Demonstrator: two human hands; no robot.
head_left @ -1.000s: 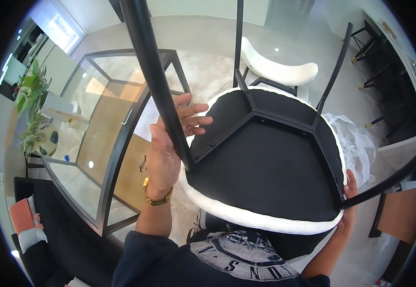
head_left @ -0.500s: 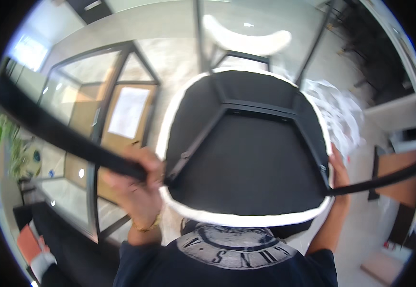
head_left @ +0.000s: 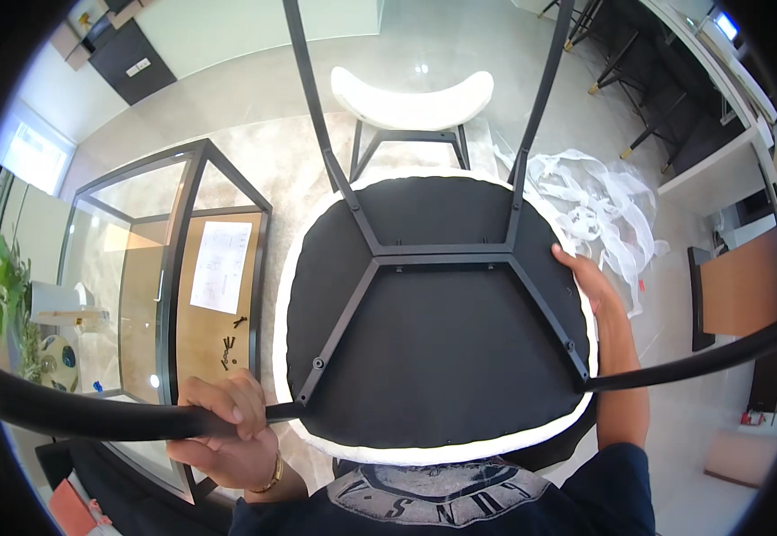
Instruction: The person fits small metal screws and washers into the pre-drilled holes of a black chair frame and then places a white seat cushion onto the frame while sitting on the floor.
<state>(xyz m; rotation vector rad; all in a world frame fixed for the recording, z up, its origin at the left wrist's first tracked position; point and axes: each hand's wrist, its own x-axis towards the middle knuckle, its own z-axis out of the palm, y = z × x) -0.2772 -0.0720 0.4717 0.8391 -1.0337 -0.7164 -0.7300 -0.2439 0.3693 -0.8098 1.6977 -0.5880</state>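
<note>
An upturned chair (head_left: 442,357) rests before me at my lap, its black underside up and a white rim around the seat. A black metal frame (head_left: 442,252) crosses the underside, with legs spreading outward from it. My left hand (head_left: 225,427) is wrapped round the near left leg (head_left: 94,418), close to the seat corner. My right hand (head_left: 588,279) grips the right edge of the seat, thumb on the black cloth; its other fingers are mostly hidden below the rim. The near right leg (head_left: 692,364) extends past my right forearm, untouched by the hand.
To the left is a glass-topped table (head_left: 174,295) with a paper sheet (head_left: 221,266) and several small dark hardware pieces (head_left: 228,353) on its brown shelf. Another white chair (head_left: 413,100) stands beyond. Crumpled clear plastic wrap (head_left: 598,201) lies right on the floor; bar stools (head_left: 621,62) stand farther off.
The chair has tilted and shifted slightly left, so its far legs show more fully. My left hand has moved down with the near left leg; my right hand sits farther up the seat edge.
</note>
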